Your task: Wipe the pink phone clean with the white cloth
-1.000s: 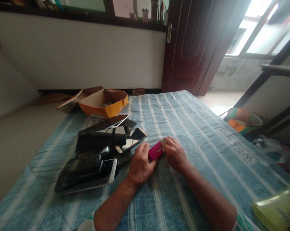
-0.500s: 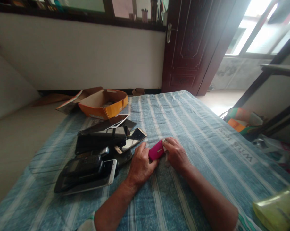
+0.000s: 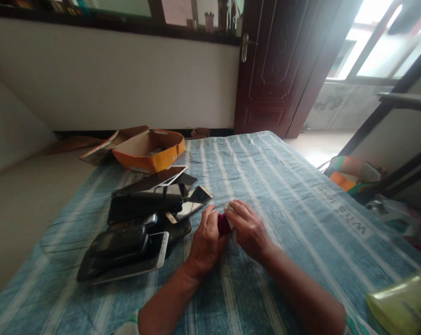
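A small magenta mobile phone (image 3: pixel 224 225) is between my hands, mostly covered by fingers. My left hand (image 3: pixel 203 239) is closed around its left end. In my right hand (image 3: pixel 250 230) a crumpled white wipe (image 3: pixel 227 207) is pressed against the right part of the phone. Left of my hands lies a heap of phones: a gold one (image 3: pixel 195 201) with a dark screen, a white-edged one (image 3: pixel 161 251) and a black handset (image 3: pixel 121 239) on top of it. A black case-like item (image 3: pixel 145 204) lies behind them.
An open orange cardboard box (image 3: pixel 154 160) stands at the far left of the striped blue cloth (image 3: pixel 287 200). A yellow-green plastic packet (image 3: pixel 402 302) sits at the near right. Beyond the cloth are a dark red door (image 3: pixel 273 70) and a white wall.
My right hand has moved left with the wipe, over more of the phone. The phone has turned in my left hand, so its lettered face no longer shows.
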Available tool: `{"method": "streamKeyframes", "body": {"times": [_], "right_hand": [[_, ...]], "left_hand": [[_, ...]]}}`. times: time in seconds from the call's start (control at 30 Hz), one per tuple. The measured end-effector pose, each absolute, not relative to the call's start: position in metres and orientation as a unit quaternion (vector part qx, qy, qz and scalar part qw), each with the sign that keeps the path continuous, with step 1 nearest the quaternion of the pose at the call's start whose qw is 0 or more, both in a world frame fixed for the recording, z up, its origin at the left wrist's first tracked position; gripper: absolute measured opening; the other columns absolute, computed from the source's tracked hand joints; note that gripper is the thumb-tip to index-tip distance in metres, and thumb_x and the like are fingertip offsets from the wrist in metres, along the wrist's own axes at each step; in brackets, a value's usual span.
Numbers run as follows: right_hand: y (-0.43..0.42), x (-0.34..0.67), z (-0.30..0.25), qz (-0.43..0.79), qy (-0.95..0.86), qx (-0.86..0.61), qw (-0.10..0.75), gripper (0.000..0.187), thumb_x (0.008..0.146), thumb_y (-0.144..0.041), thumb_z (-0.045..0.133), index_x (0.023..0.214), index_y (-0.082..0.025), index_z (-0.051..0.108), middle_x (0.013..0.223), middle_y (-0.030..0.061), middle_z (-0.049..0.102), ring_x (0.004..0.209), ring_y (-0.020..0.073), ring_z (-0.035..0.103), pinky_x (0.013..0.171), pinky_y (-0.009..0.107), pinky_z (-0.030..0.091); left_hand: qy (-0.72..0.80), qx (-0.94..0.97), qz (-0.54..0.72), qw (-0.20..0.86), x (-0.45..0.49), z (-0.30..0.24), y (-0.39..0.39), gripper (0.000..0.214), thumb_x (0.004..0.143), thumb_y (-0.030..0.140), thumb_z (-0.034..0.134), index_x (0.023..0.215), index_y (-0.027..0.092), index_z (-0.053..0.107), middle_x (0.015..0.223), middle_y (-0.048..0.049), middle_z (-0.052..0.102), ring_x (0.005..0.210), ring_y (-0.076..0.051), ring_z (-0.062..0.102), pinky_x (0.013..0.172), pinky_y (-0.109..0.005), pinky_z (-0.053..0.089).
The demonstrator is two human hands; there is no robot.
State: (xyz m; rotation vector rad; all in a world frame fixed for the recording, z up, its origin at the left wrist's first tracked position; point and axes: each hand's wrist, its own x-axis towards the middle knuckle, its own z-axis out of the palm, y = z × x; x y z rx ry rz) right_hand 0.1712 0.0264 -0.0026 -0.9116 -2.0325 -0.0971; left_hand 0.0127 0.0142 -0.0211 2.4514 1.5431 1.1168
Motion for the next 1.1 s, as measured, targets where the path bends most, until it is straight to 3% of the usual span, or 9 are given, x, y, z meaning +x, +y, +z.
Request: {"method": "streamKeyframes", "body": {"times": [0.17, 0.43, 0.77, 1.1], "right_hand": [[0.021, 0.165, 0.004, -0.028, -0.835, -0.378, 0.399, 0.028, 0.096, -0.013, 0.039, 0.103, -0.018, 0.065, 0.104, 0.0103, 0.063, 0.111, 0.0229, 0.055, 0.093, 0.038, 0.050], [0.031, 0.180, 0.007, -0.041, -0.823, -0.449, 0.345, 0.024, 0.091, -0.007, 0.043, 0.092, -0.018, 0.065, 0.091, 0.0087, 0.061, 0.100, 0.0225, 0.054, 0.086, 0.033, 0.049], [0.016, 0.160, 0.012, -0.021, -0.847, -0.409, 0.339, 0.027, 0.097, -0.014, 0.039, 0.088, -0.017, 0.064, 0.085, 0.0067, 0.058, 0.088, 0.0197, 0.052, 0.081, 0.031, 0.047], [0.038, 0.188, 0.005, -0.008, -0.796, -0.504, 0.334, 0.026, 0.085, -0.003, 0.045, 0.082, -0.019, 0.064, 0.089, 0.0072, 0.062, 0.089, 0.0211, 0.054, 0.079, 0.030, 0.045]], "left_hand": [[0.481, 0.798, 0.364, 0.002, 0.013, -0.021, 0.013, 0.026, 0.084, 0.022, 0.051, 0.109, 0.017, 0.044, 0.130, -0.0204, 0.049, 0.123, -0.031, 0.053, 0.095, -0.043, 0.053], [0.496, 0.798, 0.343, -0.004, 0.016, -0.018, 0.011, 0.037, 0.078, 0.013, 0.053, 0.114, 0.014, 0.042, 0.133, -0.0222, 0.047, 0.127, -0.033, 0.050, 0.096, -0.044, 0.053], [0.496, 0.790, 0.359, 0.006, 0.019, -0.008, 0.007, 0.016, 0.086, 0.017, 0.045, 0.102, 0.018, 0.046, 0.126, -0.0176, 0.053, 0.120, -0.027, 0.056, 0.095, -0.041, 0.054], [0.500, 0.800, 0.332, 0.001, 0.016, -0.015, 0.009, 0.039, 0.077, 0.011, 0.054, 0.113, 0.016, 0.041, 0.131, -0.0204, 0.048, 0.127, -0.032, 0.050, 0.097, -0.046, 0.052]]}}
